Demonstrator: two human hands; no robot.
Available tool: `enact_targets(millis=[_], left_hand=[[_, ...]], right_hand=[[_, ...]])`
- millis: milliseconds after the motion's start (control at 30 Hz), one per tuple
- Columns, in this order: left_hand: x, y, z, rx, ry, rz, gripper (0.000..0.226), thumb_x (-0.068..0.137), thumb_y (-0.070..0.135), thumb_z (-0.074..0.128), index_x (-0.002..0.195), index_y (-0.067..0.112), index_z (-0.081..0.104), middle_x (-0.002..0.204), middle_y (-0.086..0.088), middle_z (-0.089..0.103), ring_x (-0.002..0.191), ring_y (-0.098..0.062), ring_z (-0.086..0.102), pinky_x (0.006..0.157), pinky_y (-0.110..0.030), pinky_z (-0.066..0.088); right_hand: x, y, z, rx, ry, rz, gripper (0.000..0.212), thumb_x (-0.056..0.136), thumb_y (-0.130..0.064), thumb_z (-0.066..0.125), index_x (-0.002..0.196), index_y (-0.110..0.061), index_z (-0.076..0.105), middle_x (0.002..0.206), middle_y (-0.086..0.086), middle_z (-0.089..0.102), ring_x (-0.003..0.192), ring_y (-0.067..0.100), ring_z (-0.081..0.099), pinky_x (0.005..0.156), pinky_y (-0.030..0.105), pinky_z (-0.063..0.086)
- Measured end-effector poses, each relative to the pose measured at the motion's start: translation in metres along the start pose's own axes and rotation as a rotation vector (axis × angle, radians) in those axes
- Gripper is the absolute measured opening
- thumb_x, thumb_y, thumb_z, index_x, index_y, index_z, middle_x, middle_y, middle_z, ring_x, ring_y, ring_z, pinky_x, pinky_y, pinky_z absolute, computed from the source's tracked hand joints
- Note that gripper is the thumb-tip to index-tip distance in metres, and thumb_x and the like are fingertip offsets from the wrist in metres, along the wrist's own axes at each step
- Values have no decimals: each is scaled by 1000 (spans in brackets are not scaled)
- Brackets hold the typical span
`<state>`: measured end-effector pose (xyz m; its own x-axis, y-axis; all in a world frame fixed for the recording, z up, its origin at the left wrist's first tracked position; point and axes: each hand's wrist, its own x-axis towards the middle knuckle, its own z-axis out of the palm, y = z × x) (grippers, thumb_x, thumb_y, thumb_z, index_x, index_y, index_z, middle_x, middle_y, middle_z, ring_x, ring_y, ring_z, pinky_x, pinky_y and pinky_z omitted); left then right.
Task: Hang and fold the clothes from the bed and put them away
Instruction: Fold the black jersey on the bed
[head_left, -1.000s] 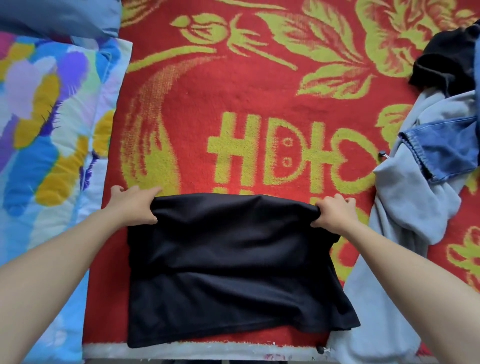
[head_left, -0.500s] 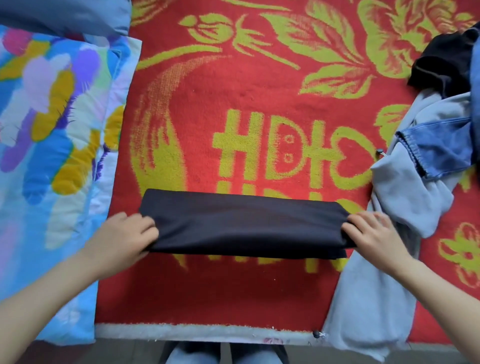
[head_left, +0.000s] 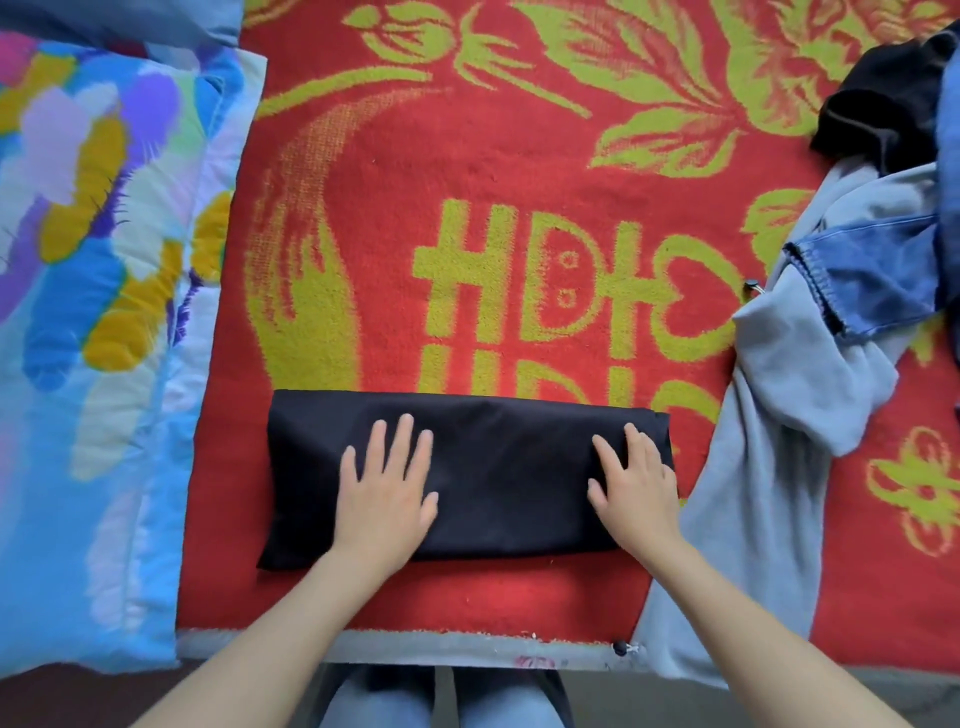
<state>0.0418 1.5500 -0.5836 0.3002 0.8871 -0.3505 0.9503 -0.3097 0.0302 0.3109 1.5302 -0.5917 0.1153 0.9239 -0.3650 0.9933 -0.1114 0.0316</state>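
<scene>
Where the fingers (head_left: 402, 436) lie: straight, slightly apart, flat on the cloth, gripping nothing.
Hands: left hand (head_left: 387, 493) and right hand (head_left: 631, 483) press down, likely to set the fold.
Black garment (head_left: 509, 467): folded strip at 6 o'clock on the red blanket (head_left: 467, 182).
Unfolded pile (head_left: 779, 441): at 3 o'clock, within reach, apparently awaiting folding.

Two bare hands: left hand (head_left: 387, 493) in the lower middle of the frame, right hand (head_left: 636, 486) to the right of it. Plain fingers, nails too small to make out. Bare forearms (head_left: 270, 639) behind them, reaching in from the lower left and lower right corners, uncovered right down to the frame's edge. Light blue jeans (head_left: 374, 699) at the bottom centre, seen as two legs with a narrow dark gap between, cut off by the lower edge.
</scene>
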Motion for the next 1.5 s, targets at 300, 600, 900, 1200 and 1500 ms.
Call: enact_targets(millis=[300,600,900,1200,1500], left_hand=[[18,-29,36,95,-302,-65,66,95,55,30,151,30,5,160,-7,-2,146,-27,0,116,-41,9],[-26,-2,24,-43,16,151,72,37,30,94,104,11,74,111,-20,67,100,-37,66,75,-55,52],[-47,-40,21,-999,169,-289,32,90,2,58,121,10,60,123,-6,59,113,-20,55,97,-15,37],[-81,-124,12,-1236,529,-1217,44,98,20,38,139,5,40,131,-17,50,109,-29,54,93,-39,41],[-63,-40,40,-21,111,-23,102,51,57,82,136,17,42,137,-28,46,125,-43,47,92,-60,42]], right_hand=[[7,52,24,977,-145,569,91,72,-12,79,146,-13,26,144,13,39,133,27,38,109,40,34],[9,38,-22,1244,-90,632,40,74,-8,75,106,-18,55,109,5,65,93,20,62,81,35,48],[-28,-143,-122,1045,19,83,67,76,-25,69,136,-27,39,127,-5,57,116,15,52,86,20,36],[-49,-152,-48,722,-371,-313,57,98,-36,43,149,-23,22,146,1,35,134,18,31,109,29,26],[-62,-111,2,86,-81,-449,88,34,-41,91,116,-21,68,118,16,65,105,29,65,73,34,57]])
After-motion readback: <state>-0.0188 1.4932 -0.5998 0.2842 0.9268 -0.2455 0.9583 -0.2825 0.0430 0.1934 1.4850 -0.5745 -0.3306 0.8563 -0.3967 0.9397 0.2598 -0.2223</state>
